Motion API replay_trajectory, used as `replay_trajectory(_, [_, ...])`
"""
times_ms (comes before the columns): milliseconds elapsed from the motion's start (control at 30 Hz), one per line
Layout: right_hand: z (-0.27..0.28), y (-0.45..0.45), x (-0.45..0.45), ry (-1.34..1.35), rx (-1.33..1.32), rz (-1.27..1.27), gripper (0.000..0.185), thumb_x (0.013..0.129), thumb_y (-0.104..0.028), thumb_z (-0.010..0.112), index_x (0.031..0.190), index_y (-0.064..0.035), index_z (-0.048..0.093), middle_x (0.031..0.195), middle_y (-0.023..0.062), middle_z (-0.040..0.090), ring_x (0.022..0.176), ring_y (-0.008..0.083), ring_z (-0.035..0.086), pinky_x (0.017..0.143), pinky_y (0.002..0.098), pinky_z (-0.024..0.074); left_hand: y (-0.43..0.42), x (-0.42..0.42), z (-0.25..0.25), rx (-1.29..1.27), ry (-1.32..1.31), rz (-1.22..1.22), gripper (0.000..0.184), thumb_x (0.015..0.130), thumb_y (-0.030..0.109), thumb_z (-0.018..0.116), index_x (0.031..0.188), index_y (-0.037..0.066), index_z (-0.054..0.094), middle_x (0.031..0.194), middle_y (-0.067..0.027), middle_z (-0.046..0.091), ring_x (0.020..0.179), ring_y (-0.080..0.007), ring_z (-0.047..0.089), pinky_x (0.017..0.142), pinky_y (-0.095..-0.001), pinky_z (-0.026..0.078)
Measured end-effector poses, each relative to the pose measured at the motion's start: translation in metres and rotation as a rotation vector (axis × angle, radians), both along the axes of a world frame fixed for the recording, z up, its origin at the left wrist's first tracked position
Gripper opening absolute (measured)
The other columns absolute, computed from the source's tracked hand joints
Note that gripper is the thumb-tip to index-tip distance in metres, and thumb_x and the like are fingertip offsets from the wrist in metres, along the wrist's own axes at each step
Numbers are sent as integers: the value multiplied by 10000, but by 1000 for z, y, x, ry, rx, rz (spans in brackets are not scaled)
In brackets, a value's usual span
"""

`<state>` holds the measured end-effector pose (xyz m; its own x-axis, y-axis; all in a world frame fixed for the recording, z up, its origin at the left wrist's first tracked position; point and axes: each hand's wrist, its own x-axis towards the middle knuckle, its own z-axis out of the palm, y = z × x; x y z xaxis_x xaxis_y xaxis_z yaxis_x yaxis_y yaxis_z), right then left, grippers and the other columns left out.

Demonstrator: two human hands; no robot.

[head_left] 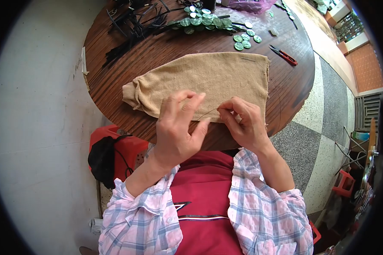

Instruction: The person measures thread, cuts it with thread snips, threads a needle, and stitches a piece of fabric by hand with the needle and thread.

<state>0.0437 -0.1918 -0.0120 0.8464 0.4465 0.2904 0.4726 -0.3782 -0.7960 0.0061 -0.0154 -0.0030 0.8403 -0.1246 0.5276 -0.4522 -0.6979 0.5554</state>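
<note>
A tan knit cloth piece [217, 78], shaped like a sleeve with a ribbed cuff at its left end, lies flat across the near part of the round table. Over its lower edge my right hand [244, 123] pinches a thin dark thread [207, 113] between thumb and fingertips. The thread curves from there toward my left hand [178, 129], whose fingers are spread apart above the cloth. A thin needle-like piece [248, 59] rests near the cloth's upper right corner. Red-handled thread snips [285, 55] lie right of the cloth.
Green round discs [239, 46] and bunches of black strips [136, 32] cover the far side of the wooden table [110, 91]. A pink plastic bag [253, 5] sits at the back. Left of me, a black bag [102, 159] hangs over a red stool [136, 148].
</note>
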Motion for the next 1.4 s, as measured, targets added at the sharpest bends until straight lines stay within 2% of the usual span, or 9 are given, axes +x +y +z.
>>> replay_trajectory(67, [-2, 2, -1, -21, 20, 14, 92, 728, 15, 577, 805, -18, 537, 710, 117, 558, 648, 280, 569, 548, 329, 438, -5, -3, 6, 88, -26, -56, 446, 661, 58, 641, 1086, 12, 513, 1026, -151, 490, 939, -307, 492, 792, -388, 418])
replay_trajectory(100, [-3, 3, -2, -32, 29, 22, 96, 726, 17, 579, 803, -21, 536, 709, 115, 556, 647, 280, 569, 545, 331, 438, -9, -3, 8, 101, -24, -74, 406, 672, 42, 629, 1059, -2, 513, 997, -157, 511, 911, -309, 509, 783, -386, 423])
replay_trajectory(200, [-2, 5, -3, -97, 21, 22, 99, 722, 23, 581, 798, -21, 535, 705, 111, 551, 640, 272, 568, 537, 328, 437, -15, 1, -1, -125, 115, -74, 302, 699, -14, 611, 995, -5, 547, 881, -135, 562, 787, -237, 574, 699, -327, 461])
replay_trajectory(300, [-4, 5, -4, -125, 46, 21, 105, 719, 25, 585, 800, -18, 534, 695, 110, 544, 634, 266, 566, 533, 327, 435, -14, 0, -6, -371, 364, -85, 139, 774, -22, 553, 912, -10, 554, 745, -82, 574, 645, -126, 555, 584, -246, 445])
replay_trajectory(400, [-4, 5, -4, -126, 28, 12, 112, 717, 29, 584, 805, -15, 531, 686, 110, 537, 625, 264, 561, 527, 326, 432, -14, 2, -16, -493, 441, -94, 54, 826, 0, 513, 861, -11, 553, 647, -18, 550, 587, -49, 494, 531, -193, 397])
replay_trajectory(500, [-5, 5, -4, -126, 34, 17, 119, 713, 36, 581, 807, -15, 530, 683, 110, 533, 615, 263, 556, 520, 324, 428, -12, 1, -11, -511, 553, -78, 47, 836, 14, 513, 853, -2, 554, 624, 9, 525, 577, -20, 462, 507, -173, 370])
replay_trajectory(800, [-7, 4, -3, -108, 15, 5, 95, 737, 33, 577, 821, -4, 552, 678, 80, 548, 575, 183, 550, 488, 261, 410, -10, 1, -18, -639, 593, -78, 53, 832, 33, 537, 809, 3, 574, 610, 54, 511, 551, 5, 418, 488, -153, 330])
replay_trajectory(1000, [-9, 5, -4, -93, 33, -3, 93, 734, 30, 582, 812, -10, 551, 667, 81, 542, 567, 183, 548, 484, 261, 404, -12, 1, -21, -666, 564, -68, 71, 825, 42, 555, 818, -12, 601, 625, 47, 538, 569, 5, 438, 501, -148, 341])
replay_trajectory(1400, [-15, 9, -5, -137, 29, -33, 137, 683, 40, 574, 771, -29, 495, 664, 88, 511, 549, 225, 534, 468, 301, 425, -12, -1, -23, -648, 622, -82, 71, 821, 28, 531, 834, -9, 591, 590, 79, 458, 532, 21, 357, 453, -149, 278])
